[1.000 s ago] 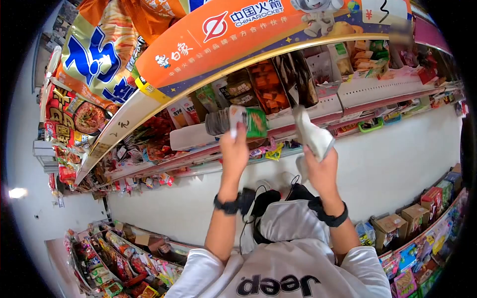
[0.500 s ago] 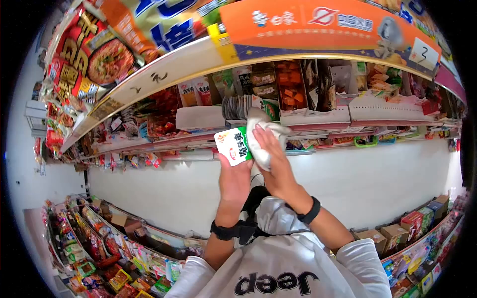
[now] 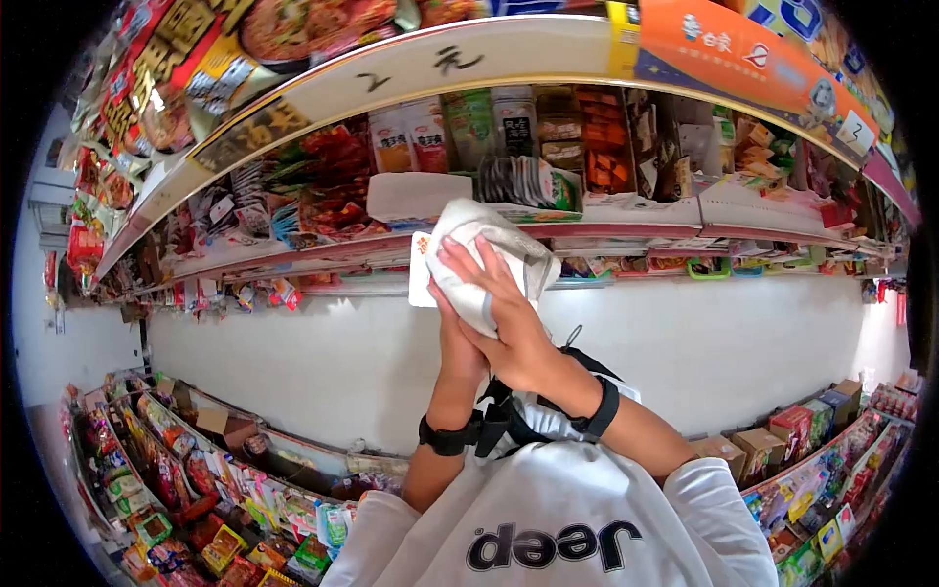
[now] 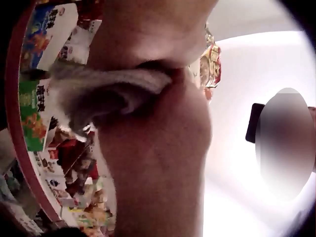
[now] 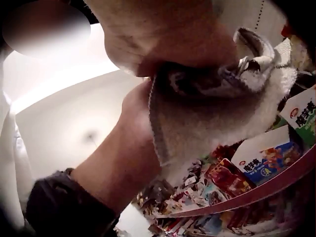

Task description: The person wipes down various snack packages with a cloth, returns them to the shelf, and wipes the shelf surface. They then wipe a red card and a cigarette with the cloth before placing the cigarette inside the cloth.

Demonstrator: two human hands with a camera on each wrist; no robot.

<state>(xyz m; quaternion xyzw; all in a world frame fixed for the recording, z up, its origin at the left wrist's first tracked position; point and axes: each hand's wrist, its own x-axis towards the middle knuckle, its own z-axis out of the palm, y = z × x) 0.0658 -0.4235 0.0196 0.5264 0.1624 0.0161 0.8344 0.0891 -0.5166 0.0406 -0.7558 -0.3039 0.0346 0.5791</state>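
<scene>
In the head view, a folded off-white cloth (image 3: 469,217) lies over a white snack pack (image 3: 422,274), whose corner pokes out on the left. My right hand (image 3: 511,311) holds the cloth from above, fingers spread across it and pressing it toward the left palm. Underneath, my left hand (image 3: 460,344) supports the pack; most of its fingers are hidden by the cloth. Cloth folds (image 4: 113,94) stick out between the two hands in the left wrist view. From the right wrist, the fuzzy cloth (image 5: 212,123) hangs below the right hand.
Ahead is a shelf with a row of upright packets (image 3: 514,181) in a display box and a white box flap (image 3: 419,198) beside it. An upper shelf edge (image 3: 411,73) curves above. Behind stand more snack racks (image 3: 196,470) and cardboard boxes (image 3: 758,450).
The left hand has drawn the white-and-green pack back from the shelf. The right hand has brought the cloth over from the right and now covers most of the pack. The head view has shifted left.
</scene>
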